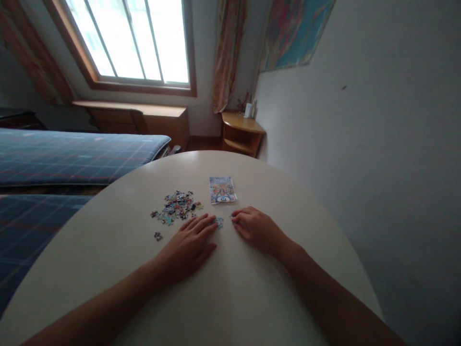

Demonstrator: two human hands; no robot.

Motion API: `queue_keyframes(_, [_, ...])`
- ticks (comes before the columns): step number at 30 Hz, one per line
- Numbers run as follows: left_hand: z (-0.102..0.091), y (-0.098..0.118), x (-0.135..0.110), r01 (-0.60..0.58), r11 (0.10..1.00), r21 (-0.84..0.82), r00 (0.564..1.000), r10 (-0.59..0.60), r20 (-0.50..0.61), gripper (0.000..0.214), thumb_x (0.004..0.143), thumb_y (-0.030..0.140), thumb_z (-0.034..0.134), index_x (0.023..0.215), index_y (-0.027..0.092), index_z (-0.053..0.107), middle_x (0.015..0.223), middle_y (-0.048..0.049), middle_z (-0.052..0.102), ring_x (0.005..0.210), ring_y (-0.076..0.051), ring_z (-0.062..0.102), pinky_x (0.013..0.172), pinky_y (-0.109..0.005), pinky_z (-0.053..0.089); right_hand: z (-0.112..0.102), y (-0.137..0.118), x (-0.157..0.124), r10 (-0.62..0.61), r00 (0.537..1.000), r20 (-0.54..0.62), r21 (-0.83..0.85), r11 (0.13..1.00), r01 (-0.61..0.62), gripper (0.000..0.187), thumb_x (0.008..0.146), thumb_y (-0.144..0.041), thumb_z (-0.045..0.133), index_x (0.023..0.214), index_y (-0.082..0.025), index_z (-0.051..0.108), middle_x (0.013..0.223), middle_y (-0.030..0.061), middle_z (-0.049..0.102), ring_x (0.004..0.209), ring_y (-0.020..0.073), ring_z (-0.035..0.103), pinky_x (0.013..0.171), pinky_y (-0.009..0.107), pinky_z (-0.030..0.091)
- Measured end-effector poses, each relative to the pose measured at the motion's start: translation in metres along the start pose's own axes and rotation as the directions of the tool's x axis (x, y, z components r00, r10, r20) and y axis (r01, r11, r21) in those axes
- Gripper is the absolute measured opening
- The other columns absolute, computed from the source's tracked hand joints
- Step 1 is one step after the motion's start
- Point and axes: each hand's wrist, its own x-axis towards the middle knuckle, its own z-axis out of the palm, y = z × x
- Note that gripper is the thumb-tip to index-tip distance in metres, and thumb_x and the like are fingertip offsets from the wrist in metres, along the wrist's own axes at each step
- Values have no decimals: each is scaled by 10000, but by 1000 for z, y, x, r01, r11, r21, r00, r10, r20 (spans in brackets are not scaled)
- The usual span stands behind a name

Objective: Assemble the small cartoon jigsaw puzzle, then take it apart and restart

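Fingers (243,219) of our right hand (261,230) are sitting bunched nearly together at a small pale-blue jigsaw piece (231,217); we're not able to tell if they're gripping or just touching it. Our left hand (189,244) is lying flat and relaxed, thumb out, fingertips right at a little light-blue patch of jigsaw pieces (219,222), apparently gripping nothing. For this bit, we're thinking light left-hand pressure to steady the patch, with the loose piece staying low and flat while we're turning it.

A multicoloured heap of jigsaw pieces (178,205) is lying to the left, plus one stray greyish piece (158,236). Beyond our hands, a blue-and-orange printed cartoon sheet (222,190) is lying face up.

All that's resting on a smooth, round, off-white counter (245,298). Roomwise, we're facing a bright wood-framed window (192,72), with a blue plaid mattress (72,156) on the left.
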Motion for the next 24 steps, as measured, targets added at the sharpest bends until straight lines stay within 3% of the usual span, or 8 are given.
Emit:
queue_keyframes(11, [2, -2, 0, -1, 1000, -5, 1000, 1, -5, 474, 963, 341, 485, 1420, 219, 457, 1507, -76, 446, 1406, -265, 366, 1162, -489, 320, 5, 2, 5, 53, 997, -57, 84, 995, -49, 156, 894, -185, 606, 1028, -169, 684, 1042, 78, 715, 1020, 205, 615, 955, 353, 473])
queue_keyframes(16, [1, -2, -1, -13, 1000, -17, 1000, 12, -17, 477, 960, 333, 484, 1424, 228, 455, 1506, -82, 445, 1396, -269, 382, 1156, -493, 326, 6, -1, 4, 84, 994, -76, 104, 992, -76, 91, 867, -203, 641, 944, -179, 683, 981, 73, 707, 968, 199, 618, 909, 341, 483])
queue_keyframes(24, [2, 1, 1, 18, 1000, 2, 999, -18, -41, 458, 945, 293, 493, 1389, 186, 481, 1498, -105, 448, 1398, -274, 372, 1153, -487, 340, 4, 3, 2, 20, 999, -49, 100, 995, -15, 119, 868, -238, 651, 936, -187, 733, 1067, 79, 718, 1016, 202, 635, 949, 348, 491])
